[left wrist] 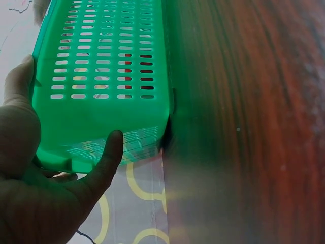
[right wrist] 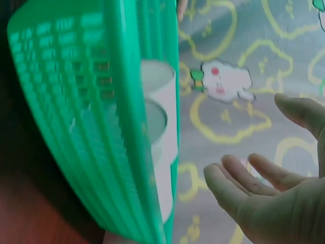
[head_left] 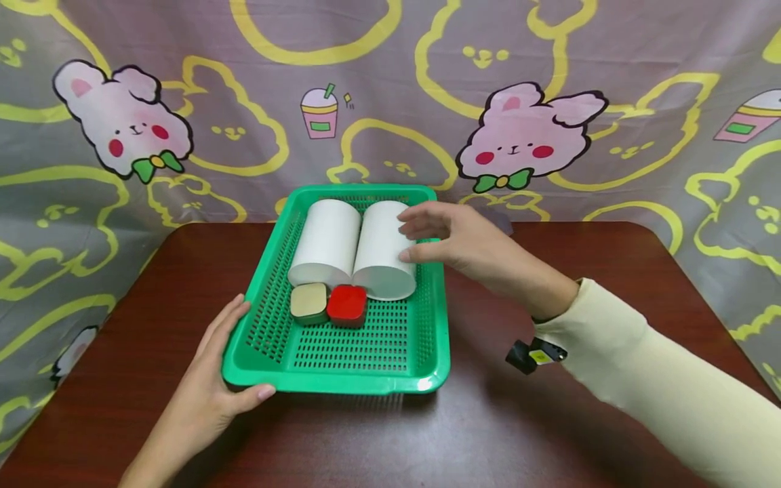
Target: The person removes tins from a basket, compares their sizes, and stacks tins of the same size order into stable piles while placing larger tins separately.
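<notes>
A green plastic basket [head_left: 244,362] with slotted walls sits on the table. My left hand [head_left: 210,379] grips its near left corner, thumb on the front rim and fingers along the left side; the left wrist view shows this hand [left wrist: 56,198] against the green wall. Inside lie two white paper rolls, the left roll [head_left: 326,237] and the right roll [head_left: 379,247], side by side. In front of them are a cream-topped green box [head_left: 309,301] and a red box [head_left: 347,305]. My right hand [head_left: 451,234] hovers at the right roll, fingers spread and bent, holding nothing.
The dark wood table [head_left: 549,400] extends on both sides of the basket. A curtain [head_left: 390,88] printed with rabbits and yellow outlines hangs behind the table's far edge. A small black device [head_left: 533,356] is strapped at the right sleeve cuff.
</notes>
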Motion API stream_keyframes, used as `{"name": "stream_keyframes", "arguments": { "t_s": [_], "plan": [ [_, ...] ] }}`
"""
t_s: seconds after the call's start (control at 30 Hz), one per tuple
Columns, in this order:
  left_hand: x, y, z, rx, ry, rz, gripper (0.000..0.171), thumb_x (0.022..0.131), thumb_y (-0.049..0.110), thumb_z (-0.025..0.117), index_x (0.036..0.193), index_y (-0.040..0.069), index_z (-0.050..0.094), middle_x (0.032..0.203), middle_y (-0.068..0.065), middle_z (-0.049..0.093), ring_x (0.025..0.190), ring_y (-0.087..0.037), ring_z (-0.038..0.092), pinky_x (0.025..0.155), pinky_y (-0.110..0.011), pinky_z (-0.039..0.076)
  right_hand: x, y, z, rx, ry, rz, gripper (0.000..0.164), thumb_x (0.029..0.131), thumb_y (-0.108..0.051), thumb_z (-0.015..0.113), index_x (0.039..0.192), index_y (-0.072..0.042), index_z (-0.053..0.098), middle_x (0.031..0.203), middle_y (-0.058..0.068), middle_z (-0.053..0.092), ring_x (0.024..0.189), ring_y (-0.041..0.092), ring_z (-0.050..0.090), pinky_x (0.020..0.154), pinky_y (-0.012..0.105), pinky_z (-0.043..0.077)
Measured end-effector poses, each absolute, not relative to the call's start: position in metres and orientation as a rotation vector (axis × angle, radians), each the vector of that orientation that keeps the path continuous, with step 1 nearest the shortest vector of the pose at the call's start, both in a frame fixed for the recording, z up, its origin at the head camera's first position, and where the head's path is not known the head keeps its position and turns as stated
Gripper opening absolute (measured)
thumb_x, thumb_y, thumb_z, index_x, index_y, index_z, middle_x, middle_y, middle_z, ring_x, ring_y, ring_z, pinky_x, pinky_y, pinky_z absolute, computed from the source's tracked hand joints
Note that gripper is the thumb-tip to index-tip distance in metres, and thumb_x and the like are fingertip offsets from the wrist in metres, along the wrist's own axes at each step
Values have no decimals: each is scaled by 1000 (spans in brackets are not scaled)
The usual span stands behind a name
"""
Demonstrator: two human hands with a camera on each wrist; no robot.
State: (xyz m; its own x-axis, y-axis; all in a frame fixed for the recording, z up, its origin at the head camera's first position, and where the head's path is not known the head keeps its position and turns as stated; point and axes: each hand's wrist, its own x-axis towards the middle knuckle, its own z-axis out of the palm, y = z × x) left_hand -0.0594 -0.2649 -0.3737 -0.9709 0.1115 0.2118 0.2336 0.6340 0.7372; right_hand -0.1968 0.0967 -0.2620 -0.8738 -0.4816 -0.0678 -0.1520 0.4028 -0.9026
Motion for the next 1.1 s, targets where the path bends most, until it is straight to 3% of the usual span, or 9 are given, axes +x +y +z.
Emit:
{"name": "stream_keyframes", "arguments": {
  "t_s": [0.33,0.63,0.87,1.1],
  "plan": [
    [-60,-265,-374,-287,-2708,-1248,119,71,14,95,167,25,25,174,-4,17,146,-37,28,98,0,23,-187,55,-264,-564,2319,-1377,50,91,-22,75,138,-9,63,133,11,67,125,27,60,101,46,54],
    [-60,-265,-374,-296,-2700,-1242,119,70,14,95,167,24,26,174,-5,18,144,-36,30,98,1,23,-179,26,-270,-446,2171,-1488,51,93,-19,73,141,-7,60,130,9,65,120,25,59,96,38,55],
    [-60,-265,-376,-314,-2685,-1251,119,70,12,95,167,25,26,174,0,18,146,-24,29,100,-1,23,-182,7,-278,-377,2080,-1629,45,95,-16,73,137,-5,60,123,11,66,115,30,64,104,47,53],
    [-59,-265,-375,-316,-2685,-1230,120,69,14,95,166,25,27,174,-5,19,148,-21,28,101,-1,22,-186,3,-282,-279,2118,-1522,48,93,-13,74,138,-1,60,125,13,66,117,34,63,103,46,53]
  ]
}}
